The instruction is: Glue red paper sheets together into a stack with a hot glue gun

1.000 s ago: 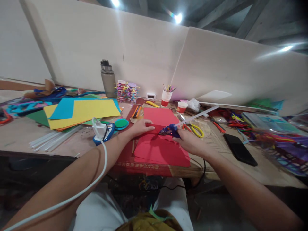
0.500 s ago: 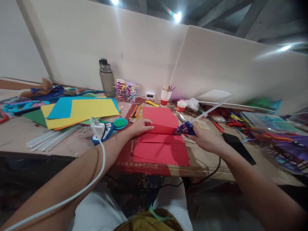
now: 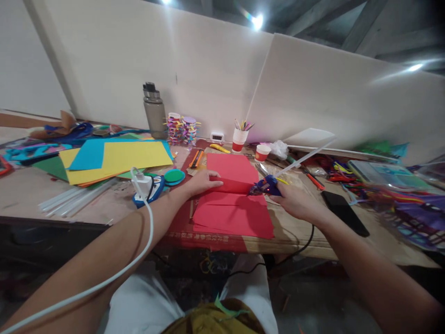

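Observation:
Red paper [image 3: 231, 169] lies in front of me, with a raised fold across it and further red sheets [image 3: 236, 218] nearer the table edge. My left hand [image 3: 204, 182] is closed on the fold's left side, thumb toward me and fingers behind. A blue hot glue gun [image 3: 266, 185] is gripped in my right hand [image 3: 290, 198]. Its nozzle points left, at the right part of the fold. Out of its back sticks a long clear glue stick [image 3: 306, 157], slanting up to the right. My right fingers are partly hidden behind the gun.
Left are coloured sheets [image 3: 135, 157], clear glue sticks [image 3: 74, 199] and a power strip [image 3: 155, 188]; its white cable [image 3: 151, 227] crosses my left arm. A bottle [image 3: 155, 113] and pencil cup [image 3: 239, 139] stand behind. A phone [image 3: 344, 213] lies right.
My right hand and the glue gun have shifted slightly left along the fold. My left hand stays where it was on the red paper.

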{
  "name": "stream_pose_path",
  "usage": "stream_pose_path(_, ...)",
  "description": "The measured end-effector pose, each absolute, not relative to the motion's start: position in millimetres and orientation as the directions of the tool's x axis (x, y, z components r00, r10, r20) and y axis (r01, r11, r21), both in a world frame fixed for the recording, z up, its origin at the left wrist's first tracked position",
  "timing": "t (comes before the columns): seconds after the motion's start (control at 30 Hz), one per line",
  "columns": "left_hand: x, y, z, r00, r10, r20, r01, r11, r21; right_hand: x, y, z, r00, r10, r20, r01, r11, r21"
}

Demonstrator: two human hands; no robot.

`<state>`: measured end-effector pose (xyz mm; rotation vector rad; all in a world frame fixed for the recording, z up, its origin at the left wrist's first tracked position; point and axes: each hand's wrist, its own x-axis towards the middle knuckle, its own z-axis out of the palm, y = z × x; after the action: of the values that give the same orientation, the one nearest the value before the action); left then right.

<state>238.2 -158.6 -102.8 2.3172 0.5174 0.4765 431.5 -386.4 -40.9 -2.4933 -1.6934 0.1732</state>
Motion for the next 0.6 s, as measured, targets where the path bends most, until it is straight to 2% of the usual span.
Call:
stream_pose_path(0.17,239.8,-155.7,-106.2,0.846,0.496,0.193,0.233,-0.671,0.704,454.4,-403.6,-48.6,0.388,0.920,0.051,0.913,-0.376,-0.161)
stream_pose_path(0.6,240.4,-153.1,-107.3,0.851,0.490,0.187,0.212,-0.648,0.732,467.7,-405.5,-59.3,0.458,0.883,0.097,0.889,-0.454,-0.066)
